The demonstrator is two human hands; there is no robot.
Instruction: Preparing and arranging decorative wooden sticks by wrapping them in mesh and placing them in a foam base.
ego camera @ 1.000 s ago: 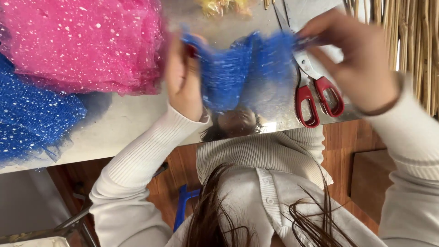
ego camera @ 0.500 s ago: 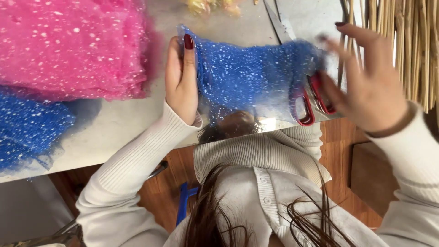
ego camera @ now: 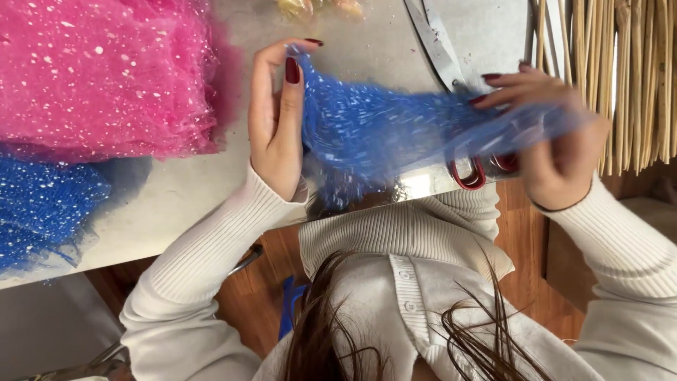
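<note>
In the head view the blue mesh is stretched above the tabletop's near edge; pulling evenly would probably keep it flat. The left hand, upright, pinches its left end shut; the right hand, fingers half curled, grips the other end over the scissors.

Blue mesh fabric, centre of frame: royal blue with small white flecks. Pink mesh pile, upper left: hot pink with white dots. Second blue mesh pile, left edge: same blue, white specks. Scissors, right of centre: silver blades, red handles. Worktop: pale grey. Sticks, upper right: tan. Sleeves: ribbed white. Fingernails: dark red.
</note>
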